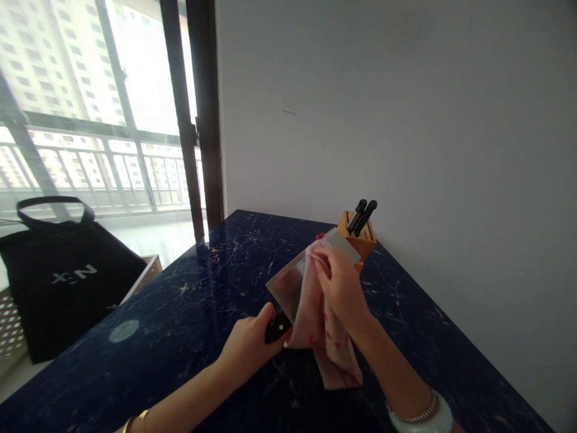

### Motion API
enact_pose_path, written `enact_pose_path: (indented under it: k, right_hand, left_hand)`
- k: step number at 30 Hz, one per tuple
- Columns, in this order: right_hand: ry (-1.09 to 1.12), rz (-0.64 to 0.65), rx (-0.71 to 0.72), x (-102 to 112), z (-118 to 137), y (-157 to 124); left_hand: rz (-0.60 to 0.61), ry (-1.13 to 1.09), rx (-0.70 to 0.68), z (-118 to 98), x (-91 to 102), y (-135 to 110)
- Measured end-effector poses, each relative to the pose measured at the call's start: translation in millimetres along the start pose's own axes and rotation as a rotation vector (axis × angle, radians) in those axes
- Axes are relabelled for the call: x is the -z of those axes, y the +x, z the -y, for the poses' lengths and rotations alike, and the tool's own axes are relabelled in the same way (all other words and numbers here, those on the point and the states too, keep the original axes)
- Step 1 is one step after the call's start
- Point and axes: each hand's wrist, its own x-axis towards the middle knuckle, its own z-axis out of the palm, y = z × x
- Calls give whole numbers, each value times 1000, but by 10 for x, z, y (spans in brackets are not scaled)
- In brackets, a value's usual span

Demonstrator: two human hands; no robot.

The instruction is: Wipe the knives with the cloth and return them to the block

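Observation:
My left hand (250, 340) is wrapped round the black handle of a cleaver (288, 284), whose broad shiny blade slants up and to the right above the table. Pinched in my right hand (336, 279) is a pink cloth (311, 307) with red marks, pressed against the face of the blade near its far end. The cloth hangs down over the blade and covers part of it. Just beyond the blade's tip stands a wooden knife block (363, 240) with two black-handled tools in it. A small red thing (320, 235) shows partly behind the blade; its kind is hidden.
The dark blue marbled table (216, 270) reaches to a grey wall (406, 120) at the right and back. A round translucent disc (124, 331) lies near its left edge. At the left, a black bag (67, 282) stands beside the table, before a glass door.

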Motion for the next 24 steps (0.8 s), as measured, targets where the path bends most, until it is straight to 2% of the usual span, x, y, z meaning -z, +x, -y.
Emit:
enact_pose_path:
  k: [3,6,8,12,15,18,21,24]
  right_hand:
    - [-71,-131,-89,234,-229,106]
    - [-129,-215,-110,326,-296,124]
    - [-162,-179,-49,291,-250,101]
    - [-296,68,113,139,-98,47]
    - [-395,172,150,67,-58,26]
    - [-392,166,116,46,-118,14]
    - [-314,81,44,52,-195,7]
    - [-206,23,44,49,-183,3]
  left_hand:
    - [21,-7,-10,-48,5,-15]
    - [28,-14,-28,-58,-2,-25]
    - [18,-31,-22,-46,-10,-24]
    - [-27,-128,27,-25,-8,-6]
    - [-45,-232,77,-26,0,12]
    - [-30,-300,111,-25,-5,19]
    - [-33,-309,117,-28,-21,11]
    - [-64,-325,97,-47,-28,-4]
